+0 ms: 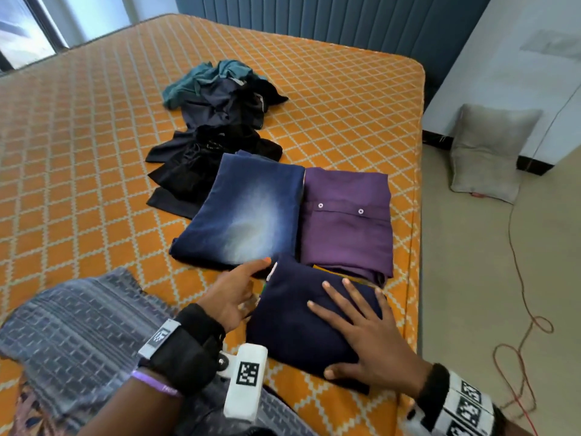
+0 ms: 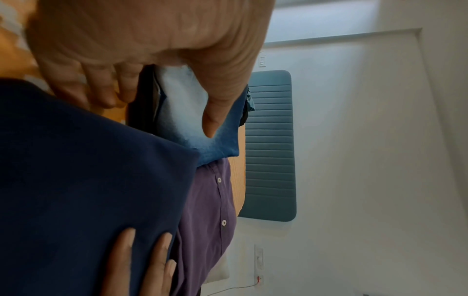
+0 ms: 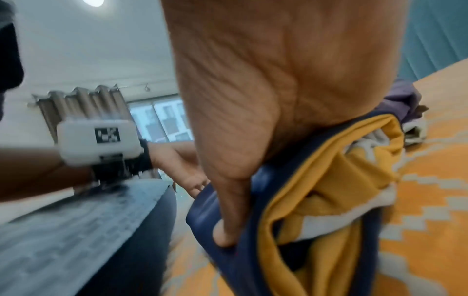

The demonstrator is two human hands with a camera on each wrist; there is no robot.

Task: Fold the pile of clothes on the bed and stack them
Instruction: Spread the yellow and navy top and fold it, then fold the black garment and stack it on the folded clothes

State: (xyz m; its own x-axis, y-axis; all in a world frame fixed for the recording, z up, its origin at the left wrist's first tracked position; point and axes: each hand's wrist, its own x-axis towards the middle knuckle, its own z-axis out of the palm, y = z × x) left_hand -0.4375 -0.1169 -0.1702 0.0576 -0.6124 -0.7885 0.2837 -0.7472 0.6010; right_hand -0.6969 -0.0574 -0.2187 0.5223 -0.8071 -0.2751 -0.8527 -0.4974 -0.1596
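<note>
A folded navy garment [image 1: 289, 338] lies near the bed's front right corner; its yellow and white inner layers [image 3: 319, 180] show at the fold. My right hand [image 1: 361, 325] presses flat on top of it, thumb at the near edge. My left hand [image 1: 239, 287] touches its left edge with relaxed fingers and holds nothing. Beyond lie folded blue jeans [image 1: 248, 212] and, beside them, a folded purple shirt [image 1: 345, 234]. Farther back sits the unfolded pile [image 1: 217, 114] of teal, navy and black clothes.
The orange diamond-patterned bed [image 1: 78, 136] ends at its right edge [image 1: 418, 215] close to the folded pieces. A grey patterned cloth [image 1: 72, 335] lies at the near left. On the floor at the right are a grey cushion [image 1: 490, 152] and a red cable [image 1: 518, 294].
</note>
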